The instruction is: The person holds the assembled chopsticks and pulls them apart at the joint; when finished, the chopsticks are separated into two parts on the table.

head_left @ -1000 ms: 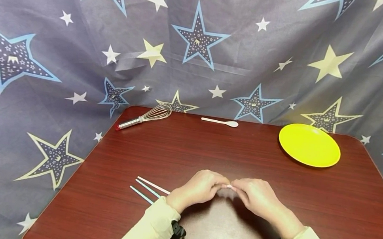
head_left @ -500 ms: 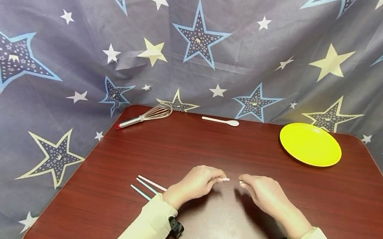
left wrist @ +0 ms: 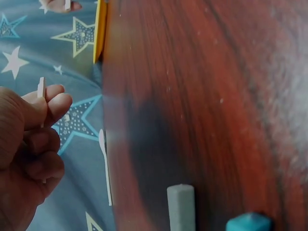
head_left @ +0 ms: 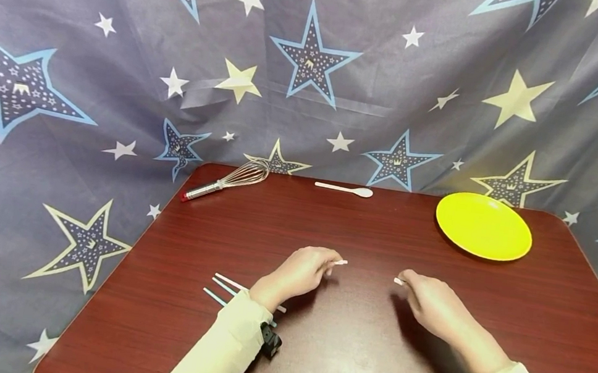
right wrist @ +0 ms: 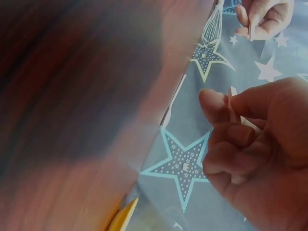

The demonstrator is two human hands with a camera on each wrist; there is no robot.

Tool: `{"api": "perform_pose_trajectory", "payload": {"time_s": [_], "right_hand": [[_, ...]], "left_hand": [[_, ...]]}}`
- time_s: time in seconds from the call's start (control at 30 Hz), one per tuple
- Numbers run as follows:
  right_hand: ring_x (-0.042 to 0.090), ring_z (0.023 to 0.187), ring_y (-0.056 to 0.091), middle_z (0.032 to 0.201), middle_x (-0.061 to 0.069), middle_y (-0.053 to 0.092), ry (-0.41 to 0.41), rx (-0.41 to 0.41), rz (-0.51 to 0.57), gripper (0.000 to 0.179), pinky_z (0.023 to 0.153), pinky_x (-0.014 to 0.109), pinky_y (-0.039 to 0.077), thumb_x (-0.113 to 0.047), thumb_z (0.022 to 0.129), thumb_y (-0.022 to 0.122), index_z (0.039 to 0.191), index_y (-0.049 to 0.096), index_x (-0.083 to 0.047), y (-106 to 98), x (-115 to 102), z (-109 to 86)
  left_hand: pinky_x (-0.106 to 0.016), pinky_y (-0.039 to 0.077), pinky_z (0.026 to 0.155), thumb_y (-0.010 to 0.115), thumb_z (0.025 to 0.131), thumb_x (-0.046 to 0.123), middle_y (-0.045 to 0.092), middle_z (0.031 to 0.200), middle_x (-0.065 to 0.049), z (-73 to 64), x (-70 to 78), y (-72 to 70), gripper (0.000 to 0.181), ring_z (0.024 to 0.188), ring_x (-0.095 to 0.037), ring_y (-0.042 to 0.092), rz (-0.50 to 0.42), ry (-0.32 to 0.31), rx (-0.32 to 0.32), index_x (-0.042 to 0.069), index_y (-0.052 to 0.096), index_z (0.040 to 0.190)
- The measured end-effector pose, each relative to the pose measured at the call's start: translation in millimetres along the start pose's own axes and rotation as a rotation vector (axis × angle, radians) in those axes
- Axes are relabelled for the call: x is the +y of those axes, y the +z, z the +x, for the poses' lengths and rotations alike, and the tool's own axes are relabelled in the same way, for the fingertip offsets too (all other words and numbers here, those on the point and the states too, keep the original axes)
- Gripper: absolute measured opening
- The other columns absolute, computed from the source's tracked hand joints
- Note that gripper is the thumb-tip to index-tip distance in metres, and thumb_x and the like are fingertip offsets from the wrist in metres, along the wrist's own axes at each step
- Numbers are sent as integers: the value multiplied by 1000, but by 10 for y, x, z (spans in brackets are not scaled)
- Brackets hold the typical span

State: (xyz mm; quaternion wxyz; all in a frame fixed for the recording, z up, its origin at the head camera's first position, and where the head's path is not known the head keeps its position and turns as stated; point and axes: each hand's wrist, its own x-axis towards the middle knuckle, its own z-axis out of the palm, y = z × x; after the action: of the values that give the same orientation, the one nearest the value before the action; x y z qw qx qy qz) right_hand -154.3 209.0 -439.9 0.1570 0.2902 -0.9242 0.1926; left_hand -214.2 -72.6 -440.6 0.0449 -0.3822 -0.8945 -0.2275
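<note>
My left hand [head_left: 296, 273] is above the middle of the table, pinching a thin pale stick piece [left wrist: 41, 91] between thumb and fingertips. That piece has a stepped, uneven end, and its lower part is hidden in the palm. To the right, apart from it, my right hand [head_left: 438, 306] pinches another thin pale stick piece [right wrist: 233, 103], partly covered by the curled fingers. Beside the left wrist lie a whitish chopstick [head_left: 228, 281] and two blue chopsticks [head_left: 214, 296], partly hidden by the sleeve.
On the dark red wooden table [head_left: 372, 233], a whisk [head_left: 232, 180] lies at the back left. A white spoon [head_left: 351, 190] is at the back edge, and a yellow plate [head_left: 484, 227] at the back right. Behind hangs a grey star-printed cloth [head_left: 352, 118].
Both hands were together at one small pale thing. They have since drawn apart, left hand leftward and away, right hand rightward, each with a pale piece at its fingertips.
</note>
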Motion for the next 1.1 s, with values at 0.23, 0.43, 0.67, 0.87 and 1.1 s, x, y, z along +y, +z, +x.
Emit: {"api": "perform_pose_trajectory", "payload": {"time_s": [0.23, 0.43, 0.67, 0.87, 1.1], "right_hand": [[16, 64, 58, 75, -2, 59, 9, -3, 10, 15, 59, 37, 49, 1, 86, 67, 92, 57, -6, -23, 117, -75], [13, 62, 54, 72, -6, 54, 7, -3, -1, 17, 57, 35, 48, 4, 85, 66, 93, 55, -7, -38, 218, -147], [5, 61, 55, 75, -8, 63, -26, 25, 27, 28, 53, 28, 46, 8, 80, 71, 94, 54, -10, -38, 331, -243], [1, 58, 46, 68, -10, 57, -27, 32, 6, 29, 51, 26, 42, 6, 77, 74, 87, 55, -13, -25, 397, -287], [6, 59, 48, 70, -11, 54, 35, -55, -25, 26, 54, 29, 44, 3, 78, 75, 82, 56, -14, -43, 434, -289]], "left_hand": [[-30, 51, 80, 53, 85, -15, 65, 82, 1, 68, -68, -4, 37, 79, -13, 62, 14, 29, -21, 4, 66, 114], [-28, 51, 80, 54, 88, -14, 68, 84, 0, 148, -129, 14, 35, 81, -14, 63, -37, -26, -22, 4, 68, 114], [-32, 51, 76, 61, 94, 4, 72, 86, -3, 212, -231, 82, 14, 80, -17, 65, -95, -121, 27, 6, 70, 105], [-32, 50, 72, 66, 91, 8, 72, 85, -1, 280, -294, 144, 4, 75, -16, 63, -47, -193, 52, 8, 66, 95], [-34, 50, 71, 66, 93, 17, 68, 80, 3, 393, -269, 182, 8, 75, -17, 63, 65, -288, 26, 15, 62, 87]]}}
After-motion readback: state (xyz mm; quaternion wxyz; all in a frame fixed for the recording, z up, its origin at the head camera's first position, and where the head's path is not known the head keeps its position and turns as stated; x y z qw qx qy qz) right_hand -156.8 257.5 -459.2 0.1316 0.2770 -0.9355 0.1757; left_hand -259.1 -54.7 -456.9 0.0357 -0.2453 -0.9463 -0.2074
